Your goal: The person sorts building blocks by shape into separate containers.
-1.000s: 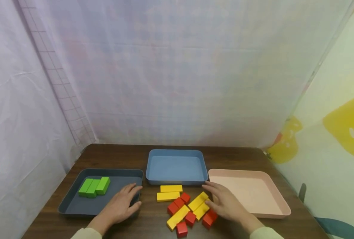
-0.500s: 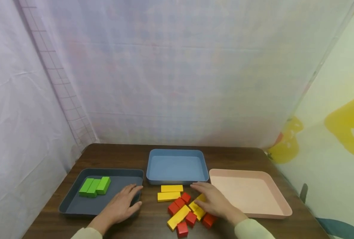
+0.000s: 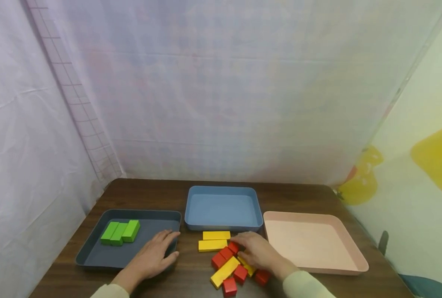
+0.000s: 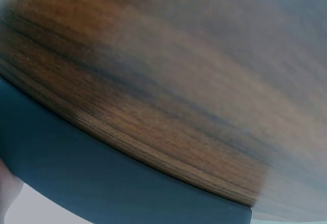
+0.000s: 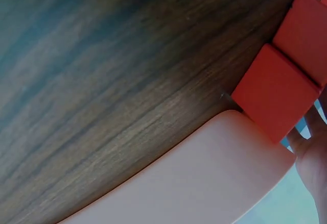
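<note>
My right hand (image 3: 259, 251) is over the right part of a pile of blocks, palm down, with fingertips and thumb on either side of a red cube (image 3: 233, 248). Beneath that hand a yellow block (image 3: 247, 267) is partly covered. More red cubes lie about, one (image 3: 230, 286) at the front and another (image 3: 262, 277) beside the wrist. A long yellow block (image 3: 225, 272) lies slanted among them. My left hand (image 3: 151, 254) rests with relaxed fingers at the right side of the dark blue tray (image 3: 94, 263), holding nothing. In that tray lie three green blocks (image 3: 119, 233).
A lighter blue tray (image 3: 221, 227) stands at the back middle, with two yellow blocks (image 3: 214, 241) lying side by side in front of it. At the right is a pink tray (image 3: 317, 244). All sit on a dark wooden table (image 3: 150, 192), with a hanging cloth behind.
My right hand has moved left from beside the pink tray to over the blocks, its fingers drawing around a red cube. My left hand has stayed in place.
</note>
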{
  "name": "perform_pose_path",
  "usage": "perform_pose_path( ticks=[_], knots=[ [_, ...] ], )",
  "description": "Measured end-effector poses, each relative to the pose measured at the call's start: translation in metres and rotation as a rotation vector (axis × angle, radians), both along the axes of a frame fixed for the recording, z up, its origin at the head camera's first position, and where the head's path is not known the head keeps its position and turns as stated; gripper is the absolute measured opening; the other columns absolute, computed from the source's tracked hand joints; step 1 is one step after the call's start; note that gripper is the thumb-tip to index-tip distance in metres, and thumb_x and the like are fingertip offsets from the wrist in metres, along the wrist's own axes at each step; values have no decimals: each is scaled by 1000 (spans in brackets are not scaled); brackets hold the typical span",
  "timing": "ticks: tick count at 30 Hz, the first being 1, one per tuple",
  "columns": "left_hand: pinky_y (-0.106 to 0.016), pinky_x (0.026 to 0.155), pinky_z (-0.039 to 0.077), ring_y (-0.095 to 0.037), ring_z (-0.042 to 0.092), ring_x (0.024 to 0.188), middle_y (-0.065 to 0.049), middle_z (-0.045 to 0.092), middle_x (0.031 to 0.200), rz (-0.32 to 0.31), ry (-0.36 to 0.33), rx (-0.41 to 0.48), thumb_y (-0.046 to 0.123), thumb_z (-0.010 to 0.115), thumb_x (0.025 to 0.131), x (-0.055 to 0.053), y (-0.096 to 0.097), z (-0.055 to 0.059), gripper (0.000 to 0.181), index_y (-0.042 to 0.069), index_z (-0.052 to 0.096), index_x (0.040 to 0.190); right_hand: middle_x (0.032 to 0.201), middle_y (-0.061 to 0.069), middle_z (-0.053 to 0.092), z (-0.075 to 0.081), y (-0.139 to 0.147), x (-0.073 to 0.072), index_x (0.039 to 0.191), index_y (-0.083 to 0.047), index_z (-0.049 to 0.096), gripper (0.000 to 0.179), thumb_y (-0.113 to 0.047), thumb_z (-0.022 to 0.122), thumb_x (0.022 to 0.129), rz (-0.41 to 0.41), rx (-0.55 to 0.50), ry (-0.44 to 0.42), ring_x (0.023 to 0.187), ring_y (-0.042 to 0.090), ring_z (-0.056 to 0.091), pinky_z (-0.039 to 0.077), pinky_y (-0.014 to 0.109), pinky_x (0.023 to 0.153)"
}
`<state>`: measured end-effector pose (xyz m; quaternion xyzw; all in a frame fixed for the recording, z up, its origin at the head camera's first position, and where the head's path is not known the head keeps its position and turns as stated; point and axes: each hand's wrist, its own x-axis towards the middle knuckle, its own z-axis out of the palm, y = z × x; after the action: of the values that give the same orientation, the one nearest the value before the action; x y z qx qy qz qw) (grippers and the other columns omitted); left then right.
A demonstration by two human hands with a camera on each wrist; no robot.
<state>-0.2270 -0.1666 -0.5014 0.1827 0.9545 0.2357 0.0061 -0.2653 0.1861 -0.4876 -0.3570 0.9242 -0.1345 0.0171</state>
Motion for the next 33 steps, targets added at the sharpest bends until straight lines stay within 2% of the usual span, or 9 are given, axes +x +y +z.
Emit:
perform_pose_path(
  ticks=[5,10,18,25,33],
  knots=[
    [-64,103,36,-41,38,136,-19,44,147,-2,5,0,37,59,98,0,0,-1,55,13,47,147,125,5,67,-1,-1,-1,133,-13,64,43,-19,70,91,10,-4,30,115,24,61,48,47,99],
    [-65,104,35,-41,38,137,-19,44,147,-2,2,2,37,58,98,0,0,-1,55,13,47,147,121,4,69,0,-3,-1,130,-11,65,41,-21,71,91,-13,-5,14,111,22,63,50,45,96],
    [-64,103,36,-40,39,136,-17,47,146,-1,18,-9,37,58,99,0,0,-2,54,13,48,146,124,3,67,-1,-4,-1,130,-13,65,40,-21,72,91,-32,-22,-13,114,22,61,49,46,98],
    [-64,102,37,-40,39,136,-17,46,146,-2,18,-7,37,58,99,0,0,-3,55,14,47,147,115,-2,68,0,-3,-3,117,-18,71,33,-32,76,88,-141,-71,-121,104,19,61,50,47,95],
    [-65,101,37,-40,40,136,-17,46,146,-5,15,-6,37,58,99,0,0,-2,55,14,47,147,112,-3,68,4,7,-1,115,-19,70,33,-36,76,87,-211,-148,-120,96,16,59,53,45,90]
  ],
)
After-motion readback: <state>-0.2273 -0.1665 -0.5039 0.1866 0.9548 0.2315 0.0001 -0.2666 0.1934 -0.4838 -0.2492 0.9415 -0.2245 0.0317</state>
